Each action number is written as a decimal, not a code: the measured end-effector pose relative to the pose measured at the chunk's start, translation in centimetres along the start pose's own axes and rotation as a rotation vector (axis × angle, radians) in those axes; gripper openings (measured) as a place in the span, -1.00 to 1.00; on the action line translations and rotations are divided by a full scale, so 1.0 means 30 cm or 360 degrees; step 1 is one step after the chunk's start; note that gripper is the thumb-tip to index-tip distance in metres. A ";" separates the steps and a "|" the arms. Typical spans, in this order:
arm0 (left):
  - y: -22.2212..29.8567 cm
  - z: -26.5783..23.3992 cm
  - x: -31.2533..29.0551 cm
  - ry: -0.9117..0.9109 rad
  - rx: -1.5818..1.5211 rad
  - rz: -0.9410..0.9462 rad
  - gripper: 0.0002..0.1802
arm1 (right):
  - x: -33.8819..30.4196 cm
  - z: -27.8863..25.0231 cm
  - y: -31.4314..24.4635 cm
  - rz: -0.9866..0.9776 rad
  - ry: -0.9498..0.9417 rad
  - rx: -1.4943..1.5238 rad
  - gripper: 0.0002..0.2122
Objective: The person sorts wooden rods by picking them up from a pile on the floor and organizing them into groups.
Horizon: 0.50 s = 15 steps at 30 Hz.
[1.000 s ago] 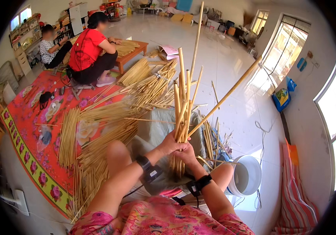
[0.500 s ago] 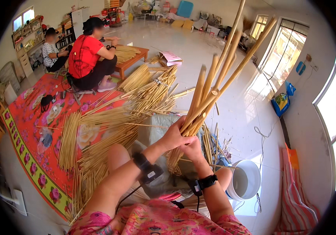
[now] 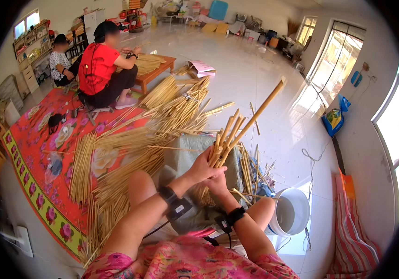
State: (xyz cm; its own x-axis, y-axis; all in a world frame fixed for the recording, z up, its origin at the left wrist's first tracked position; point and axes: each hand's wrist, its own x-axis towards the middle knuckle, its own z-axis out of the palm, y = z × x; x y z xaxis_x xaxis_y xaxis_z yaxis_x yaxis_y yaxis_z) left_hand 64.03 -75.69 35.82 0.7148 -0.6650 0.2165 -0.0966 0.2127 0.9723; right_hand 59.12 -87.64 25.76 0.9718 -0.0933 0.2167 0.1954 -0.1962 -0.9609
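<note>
Both my hands grip a bundle of dry, tan stalks, reed-like, [image 3: 230,135] above my lap. My left hand [image 3: 201,168] is wrapped round the bundle from the left. Just below and to the right, my right hand [image 3: 216,182] closes on the same bundle, touching the left. Several stalk ends fan out above my fists, and one long stalk [image 3: 261,111] leans far up and right. The lower part of the bundle is mostly hidden by my hands. Under it, a grey-green cloth [image 3: 181,156] lies over something in front of my knees.
Loose stalks [image 3: 116,181] cover the red floral mat [image 3: 36,139] on the left. A white bucket [image 3: 292,214] stands by my right knee. Two people sit at the far left, one in a red shirt [image 3: 99,67] beside a low wooden table [image 3: 164,69] with stalks on it.
The bundle has sunk lower through my hands, so much less of it sticks out above them. My hands have shifted slightly left and remain closed around it.
</note>
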 end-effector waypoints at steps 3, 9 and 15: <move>0.041 0.001 -0.005 0.0279 0.0174 0.0262 -0.58 | 0.023 0.049 -0.095 -0.0067 0.0138 0.0008 -0.60; 0.250 0.024 0.046 0.0188 0.0069 0.0542 -0.27 | 0.062 0.032 -0.431 -0.0393 0.0261 0.0259 -0.69; 0.259 -0.019 0.035 -0.0111 0.0188 0.0786 0.30 | 0.099 -0.112 -0.624 -0.0198 0.0195 0.0291 -0.81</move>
State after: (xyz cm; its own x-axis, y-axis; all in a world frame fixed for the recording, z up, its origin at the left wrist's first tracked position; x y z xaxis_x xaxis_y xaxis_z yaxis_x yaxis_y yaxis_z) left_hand 64.42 -74.31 43.56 0.5166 -0.5527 0.6539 -0.4918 0.4337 0.7551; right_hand 57.91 -87.52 44.96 0.9176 -0.1995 0.3439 0.3440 -0.0349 -0.9383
